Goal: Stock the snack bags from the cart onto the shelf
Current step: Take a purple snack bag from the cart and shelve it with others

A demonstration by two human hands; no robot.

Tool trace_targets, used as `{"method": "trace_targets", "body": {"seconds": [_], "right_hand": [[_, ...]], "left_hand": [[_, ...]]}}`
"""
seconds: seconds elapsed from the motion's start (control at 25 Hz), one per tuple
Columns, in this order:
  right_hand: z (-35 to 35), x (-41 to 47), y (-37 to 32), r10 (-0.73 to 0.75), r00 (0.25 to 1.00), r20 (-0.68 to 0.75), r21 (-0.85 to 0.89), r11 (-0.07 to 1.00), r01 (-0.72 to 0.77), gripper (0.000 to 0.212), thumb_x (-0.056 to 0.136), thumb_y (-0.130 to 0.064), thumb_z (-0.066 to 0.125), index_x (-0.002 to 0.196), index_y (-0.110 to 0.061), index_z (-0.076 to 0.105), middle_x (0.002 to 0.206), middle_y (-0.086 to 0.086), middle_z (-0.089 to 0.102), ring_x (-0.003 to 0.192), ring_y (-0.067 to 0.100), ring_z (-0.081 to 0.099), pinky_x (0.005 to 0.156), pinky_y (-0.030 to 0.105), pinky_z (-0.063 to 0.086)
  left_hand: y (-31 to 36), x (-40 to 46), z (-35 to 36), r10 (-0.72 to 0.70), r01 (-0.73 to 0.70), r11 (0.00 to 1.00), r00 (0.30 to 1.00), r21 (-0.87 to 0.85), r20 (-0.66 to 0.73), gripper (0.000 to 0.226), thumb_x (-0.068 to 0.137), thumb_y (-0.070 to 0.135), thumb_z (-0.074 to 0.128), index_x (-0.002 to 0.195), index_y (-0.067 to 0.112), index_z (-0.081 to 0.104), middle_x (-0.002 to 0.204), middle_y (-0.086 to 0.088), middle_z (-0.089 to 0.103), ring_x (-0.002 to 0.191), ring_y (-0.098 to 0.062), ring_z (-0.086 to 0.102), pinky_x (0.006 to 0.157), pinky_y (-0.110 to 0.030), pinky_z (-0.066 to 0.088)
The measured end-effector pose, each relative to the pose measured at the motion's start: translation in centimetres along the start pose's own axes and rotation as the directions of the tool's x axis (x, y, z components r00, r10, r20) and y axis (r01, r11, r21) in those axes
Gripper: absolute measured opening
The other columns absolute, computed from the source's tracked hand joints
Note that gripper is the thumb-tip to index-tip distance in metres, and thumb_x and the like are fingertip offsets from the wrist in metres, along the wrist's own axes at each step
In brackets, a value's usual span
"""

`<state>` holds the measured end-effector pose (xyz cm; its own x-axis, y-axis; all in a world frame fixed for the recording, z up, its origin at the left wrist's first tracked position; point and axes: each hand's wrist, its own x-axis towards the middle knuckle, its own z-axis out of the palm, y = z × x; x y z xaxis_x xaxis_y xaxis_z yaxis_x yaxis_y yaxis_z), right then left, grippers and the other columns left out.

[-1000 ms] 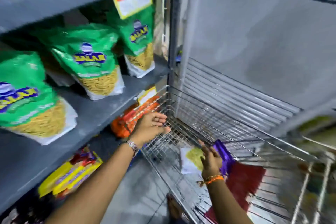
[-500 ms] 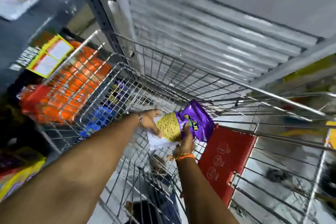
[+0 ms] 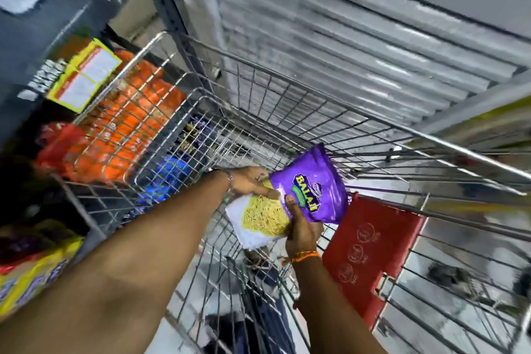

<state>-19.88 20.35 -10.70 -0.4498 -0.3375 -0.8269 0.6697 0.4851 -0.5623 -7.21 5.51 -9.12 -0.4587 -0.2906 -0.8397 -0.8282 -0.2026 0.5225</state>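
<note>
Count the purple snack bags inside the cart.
1: the purple snack bag, held over the cart by the left hand and right hand. Others may be hidden.

There is one view only, from a wide-angle camera worn on the person's head. It looks forward and steeply down into the wire cart (image 3: 287,100), close enough that both forearms fill the lower frame. The shelf (image 3: 57,23) runs along the left edge, tilted by the lens; the picture's edges are blurred.

Glossy plastic snack bag (image 3: 313,190), wire-metal cart (image 3: 287,100)
</note>
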Motion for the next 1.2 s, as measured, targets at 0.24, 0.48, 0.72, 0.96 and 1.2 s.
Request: {"method": "trace_targets", "body": {"seconds": [0.24, 0.48, 0.72, 0.96, 1.2], "right_hand": [[0.3, -6.2, -1.7, 0.035, 0.971, 0.237, 0.220, 0.972, -0.089, 0.039, 0.090, 0.008, 0.062, 0.129, 0.000, 0.060, 0.091, 0.012, 0.079, 0.069, 0.022, 0.076, 0.056, 0.036, 0.062], [1.9, -11.6, -5.8, -0.308, 0.854, 0.419, 0.038, 0.946, 0.322, 0.052, 0.072, 0.027, 0.068, 0.114, -0.003, 0.071, 0.093, 0.003, 0.079, 0.081, 0.017, 0.074, 0.077, 0.037, 0.062], [6.5, -19.6, -11.5, -0.381, 0.652, 0.656, 0.011, 0.868, 0.497, 0.054, 0.058, 0.022, 0.082, 0.108, 0.004, 0.073, 0.109, 0.020, 0.076, 0.088, 0.027, 0.073, 0.081, 0.048, 0.061], [12.7, -30.0, -12.9, -0.282, 0.307, 0.909, 0.049, 0.804, 0.593, 0.050, 0.051, -0.005, 0.095, 0.098, -0.010, 0.080, 0.099, 0.010, 0.080, 0.082, 0.020, 0.078, 0.072, 0.034, 0.062], [18.8, -40.7, -5.4, -0.100, 0.035, 0.994, 0.047, 0.713, 0.700, 0.059, 0.047, -0.023, 0.100, 0.102, -0.012, 0.079, 0.103, 0.010, 0.080, 0.088, 0.026, 0.076, 0.080, 0.045, 0.061]], "left_hand": [[3.1, -6.3, 0.8, 0.157, -0.207, 0.941, 0.968, -0.269, -0.194, 0.059, 0.089, 0.001, 0.064, 0.142, -0.003, 0.040, 0.146, -0.026, 0.048, 0.118, -0.016, 0.059, 0.102, -0.029, 0.051], [2.7, -15.9, 0.7, 0.288, -0.472, 0.739, 0.866, -0.480, -0.408, 0.088, 0.064, 0.039, 0.083, 0.128, -0.013, 0.051, 0.127, -0.022, 0.062, 0.087, -0.002, 0.063, 0.091, -0.023, 0.054], [0.5, -24.1, -0.1, 0.132, -0.718, 0.535, 0.592, -0.446, -0.795, 0.032, 0.080, 0.013, 0.076, 0.105, -0.004, 0.066, 0.090, -0.006, 0.071, 0.085, -0.015, 0.060, 0.082, -0.036, 0.049], [-2.1, -35.4, 0.9, -0.136, -0.893, 0.369, 0.224, -0.259, -0.965, 0.014, 0.076, 0.023, 0.079, 0.068, 0.018, 0.070, 0.067, 0.004, 0.061, 0.066, -0.010, 0.050, 0.063, -0.025, 0.043], [-10.5, -47.5, 5.0, -0.377, -0.944, 0.325, -0.069, -0.062, -0.924, 0.014, 0.078, 0.025, 0.076, 0.068, 0.018, 0.069, 0.064, 0.008, 0.056, 0.065, -0.009, 0.045, 0.060, -0.030, 0.040]]}}
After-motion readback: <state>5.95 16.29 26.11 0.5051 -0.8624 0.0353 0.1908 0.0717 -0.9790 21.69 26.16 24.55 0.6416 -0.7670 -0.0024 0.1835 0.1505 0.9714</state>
